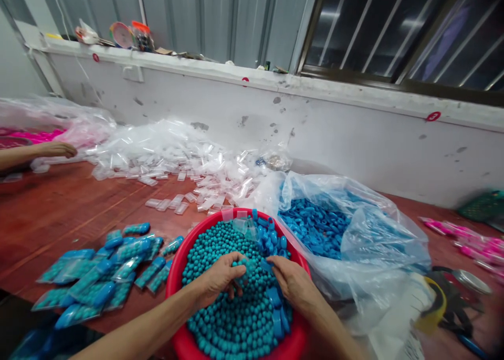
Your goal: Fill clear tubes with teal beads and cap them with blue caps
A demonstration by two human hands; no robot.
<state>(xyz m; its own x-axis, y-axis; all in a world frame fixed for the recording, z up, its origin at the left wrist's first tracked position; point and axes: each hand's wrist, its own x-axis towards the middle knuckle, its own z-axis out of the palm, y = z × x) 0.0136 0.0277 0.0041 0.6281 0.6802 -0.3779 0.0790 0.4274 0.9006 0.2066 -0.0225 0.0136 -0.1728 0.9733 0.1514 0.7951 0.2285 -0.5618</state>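
Note:
A red basin (177, 260) full of small teal balls (220, 328) stands in front of me. My left hand (224, 278) is over the balls, its thumb and fingers closed round a small clear plastic case (244, 270) that seems to have teal balls in it. Close by on the right, my right hand (289, 278) pinches a blue cap (268, 265), partly hidden by its fingers. More blue caps (271, 236) lie inside the basin at the right, and a few clear cases (240, 224) rest at its far rim.
Filled cases with blue caps (94, 276) lie heaped at left. Behind the basin spreads a pile of clear cases (212, 179). A plastic bag (378, 234) of blue caps stands right, with pink-capped pieces (472, 244) beyond. Another person's hand (59, 149) reaches in at far left.

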